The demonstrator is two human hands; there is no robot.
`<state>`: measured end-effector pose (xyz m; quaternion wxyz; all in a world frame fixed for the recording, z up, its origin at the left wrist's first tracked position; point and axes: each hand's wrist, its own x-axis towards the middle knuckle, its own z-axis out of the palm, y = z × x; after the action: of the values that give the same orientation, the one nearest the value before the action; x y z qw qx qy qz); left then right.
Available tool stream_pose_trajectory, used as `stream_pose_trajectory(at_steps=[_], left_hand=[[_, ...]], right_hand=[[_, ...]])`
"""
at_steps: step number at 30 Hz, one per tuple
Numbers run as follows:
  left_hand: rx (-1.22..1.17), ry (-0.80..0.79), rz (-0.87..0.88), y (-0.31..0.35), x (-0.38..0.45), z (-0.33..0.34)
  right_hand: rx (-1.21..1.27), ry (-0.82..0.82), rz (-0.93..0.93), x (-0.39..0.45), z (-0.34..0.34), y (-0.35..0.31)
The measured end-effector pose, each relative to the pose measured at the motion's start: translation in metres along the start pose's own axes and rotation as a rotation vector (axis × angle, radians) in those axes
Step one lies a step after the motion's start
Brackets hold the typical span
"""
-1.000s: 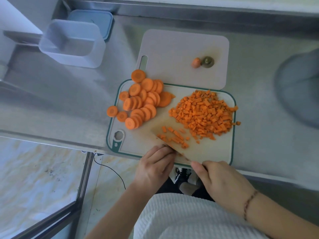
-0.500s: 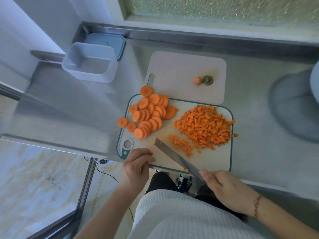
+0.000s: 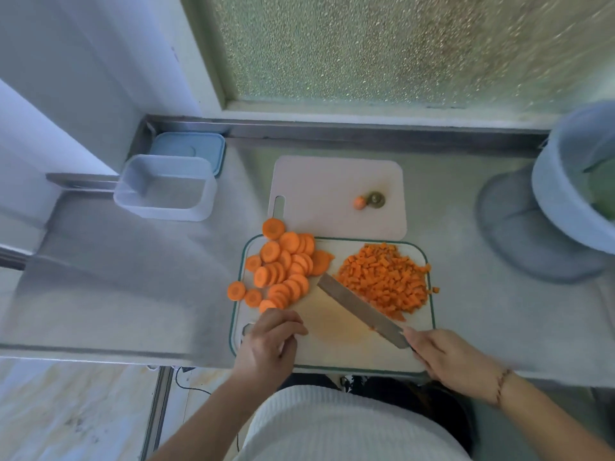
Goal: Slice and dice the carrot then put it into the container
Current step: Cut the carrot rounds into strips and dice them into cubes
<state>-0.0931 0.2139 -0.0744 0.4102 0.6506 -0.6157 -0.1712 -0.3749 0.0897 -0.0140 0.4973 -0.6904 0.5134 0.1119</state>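
Container (image 3: 166, 188) holds no carrot; right hand (image 3: 449, 361) grips knife (image 3: 359, 309), left hand (image 3: 269, 344) loosely curled, holding nothing

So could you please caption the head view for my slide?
Right hand sweeps steel knife against diced orange carrot; round slices wait.

Orange carrot slices (image 3: 283, 266), orange diced carrot (image 3: 386, 277); white cutting board (image 3: 332, 347), green rim; pale blue lid (image 3: 189, 148).
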Motion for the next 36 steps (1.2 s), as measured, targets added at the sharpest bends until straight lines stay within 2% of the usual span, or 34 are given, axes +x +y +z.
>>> stream_pose_trajectory(at_steps=[2, 6, 9, 19, 21, 24, 26, 29, 31, 33, 36], left_hand=[[-0.051, -0.002, 0.065, 0.003, 0.011, -0.005], [-0.024, -0.313, 0.317, 0.017, 0.028, 0.011], [0.006, -0.416, 0.296, 0.021, 0.039, 0.037], [-0.037, -0.304, 0.118, 0.035, 0.068, 0.064], [-0.028, -0.305, 0.085, 0.033, 0.07, 0.067], [-0.002, -0.303, 0.122, 0.027, 0.073, 0.065], [0.011, -0.228, 0.091, 0.018, 0.071, 0.058], [-0.108, -0.014, -0.023, 0.004, 0.066, 0.038], [-0.186, 0.085, 0.048, 0.001, 0.067, 0.022], [-0.172, 0.029, 0.212, 0.007, 0.077, 0.013], [-0.032, -0.236, 0.278, 0.014, 0.099, 0.024]], right_hand=[[-0.122, 0.102, -0.084, -0.007, -0.001, -0.001], [-0.307, 0.309, -0.15, -0.011, 0.001, -0.005], [-0.414, 0.382, -0.193, -0.008, -0.001, -0.012], [-0.189, 0.335, -0.248, -0.013, -0.007, -0.018], [-0.22, 0.35, -0.224, -0.014, -0.009, -0.013], [-0.318, 0.369, -0.171, -0.012, -0.013, -0.002], [-0.406, 0.393, -0.149, -0.013, -0.018, 0.003], [-0.549, 0.467, -0.159, -0.013, -0.027, 0.005], [-0.628, 0.493, -0.177, -0.012, -0.029, 0.009], [-0.679, 0.52, -0.216, -0.009, -0.028, 0.014], [-0.775, 0.545, -0.252, -0.002, -0.024, 0.02]])
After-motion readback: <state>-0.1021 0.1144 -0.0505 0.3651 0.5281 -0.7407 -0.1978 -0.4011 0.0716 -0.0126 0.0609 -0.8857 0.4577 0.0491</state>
